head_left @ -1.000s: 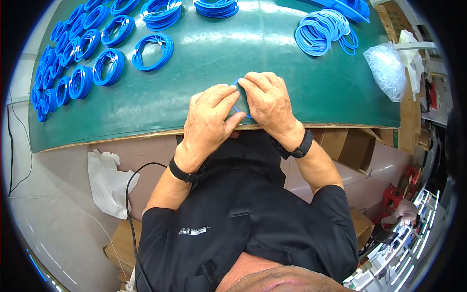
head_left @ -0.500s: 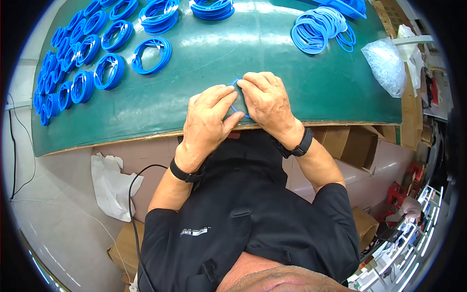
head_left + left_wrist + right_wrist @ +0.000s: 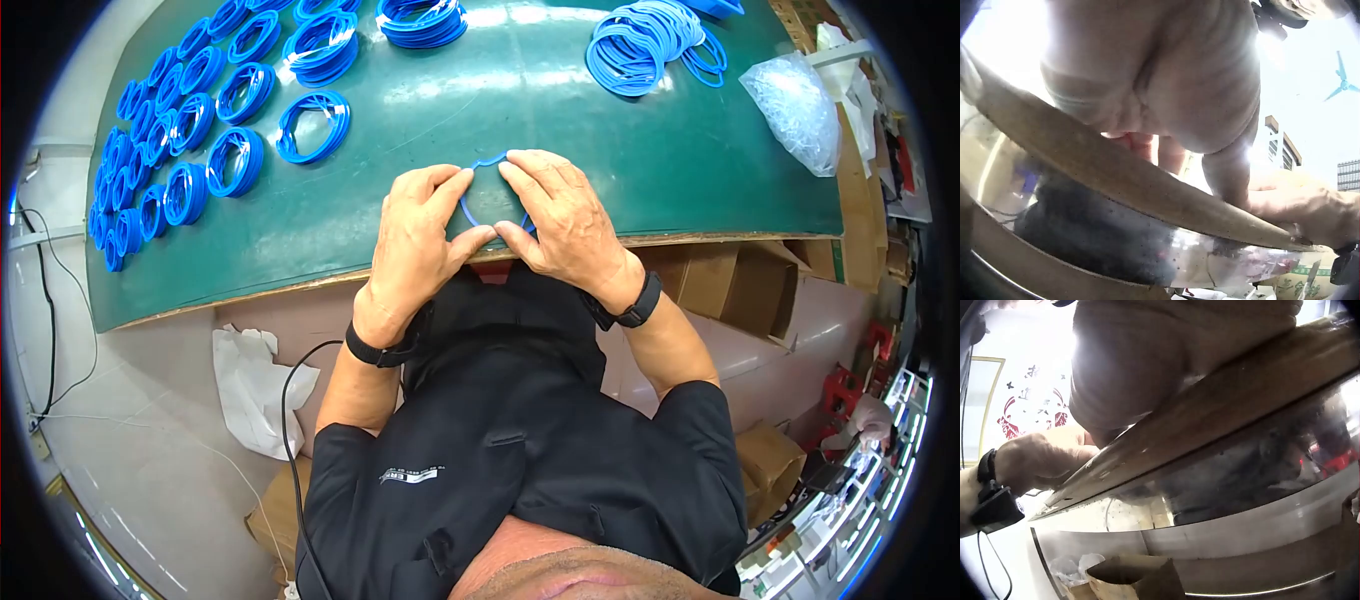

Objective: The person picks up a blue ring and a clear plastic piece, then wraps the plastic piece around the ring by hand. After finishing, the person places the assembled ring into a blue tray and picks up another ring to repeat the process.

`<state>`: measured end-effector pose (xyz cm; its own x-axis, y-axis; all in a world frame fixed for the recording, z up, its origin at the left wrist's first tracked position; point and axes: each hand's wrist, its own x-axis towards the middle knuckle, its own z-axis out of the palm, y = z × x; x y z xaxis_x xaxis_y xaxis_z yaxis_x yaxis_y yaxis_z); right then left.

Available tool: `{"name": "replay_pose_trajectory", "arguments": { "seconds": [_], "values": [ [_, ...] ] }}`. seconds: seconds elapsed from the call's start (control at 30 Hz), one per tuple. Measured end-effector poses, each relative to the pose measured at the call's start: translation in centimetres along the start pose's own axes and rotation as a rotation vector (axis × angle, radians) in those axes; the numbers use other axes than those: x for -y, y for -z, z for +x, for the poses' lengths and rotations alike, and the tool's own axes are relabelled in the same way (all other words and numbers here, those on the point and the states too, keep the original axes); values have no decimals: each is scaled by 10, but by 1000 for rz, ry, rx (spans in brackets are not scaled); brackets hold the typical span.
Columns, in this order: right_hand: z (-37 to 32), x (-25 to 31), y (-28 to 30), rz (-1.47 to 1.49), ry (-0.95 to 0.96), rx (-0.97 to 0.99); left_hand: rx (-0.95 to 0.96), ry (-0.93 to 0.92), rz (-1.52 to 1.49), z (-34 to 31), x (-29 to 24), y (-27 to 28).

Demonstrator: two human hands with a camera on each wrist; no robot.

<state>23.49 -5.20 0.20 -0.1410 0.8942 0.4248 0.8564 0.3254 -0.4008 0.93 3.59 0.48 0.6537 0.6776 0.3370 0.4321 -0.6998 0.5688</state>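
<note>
A thin blue ring [image 3: 466, 212] lies at the near edge of the green table, between the two hands in the head view. My left hand [image 3: 415, 230] holds its left side, fingertips at the upper left and thumb at the bottom. On the other side my right hand [image 3: 565, 222] grips the ring, with its fingers at the top right and its thumb close to the left thumb. The ring's top bends slightly inward, and its right side is mostly covered by the right hand. Both wrist views show the palms at the table edge, with the ring hidden.
Bundles of blue rings [image 3: 235, 160] stand in rows at the left of the green table [image 3: 400, 130]. A fanned pile of loose blue rings [image 3: 630, 50] lies at the back right, near a clear plastic bag [image 3: 795, 110]. Cardboard boxes [image 3: 760, 290] sit below the table's edge.
The hands have spread slightly apart and the thumbs have come together at the bottom, so more of the blue ring shows. The head view has shifted a little, moving the bundles down and right.
</note>
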Motion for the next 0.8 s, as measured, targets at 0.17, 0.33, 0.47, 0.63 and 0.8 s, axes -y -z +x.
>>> {"name": "replay_pose_trajectory", "arguments": {
  "seconds": [0.17, 0.33, 0.47, 0.63, 0.8],
  "values": [
    [-2, 0, 0, 9, -2, -2, 134, 52, 36, 12, -1, 10],
    [-2, 1, 1, 10, 5, 6, 194, 16, 69, 19, 2, 14],
    [-2, 2, 1, 11, 0, 10, 231, 17, 72, 22, 0, 16],
    [-2, 2, 1, 7, -3, 12, 253, 13, 87, 26, -4, 19],
    [-2, 2, 1, 8, -5, 11, 270, 17, 73, 29, -3, 20]
  ]
}}
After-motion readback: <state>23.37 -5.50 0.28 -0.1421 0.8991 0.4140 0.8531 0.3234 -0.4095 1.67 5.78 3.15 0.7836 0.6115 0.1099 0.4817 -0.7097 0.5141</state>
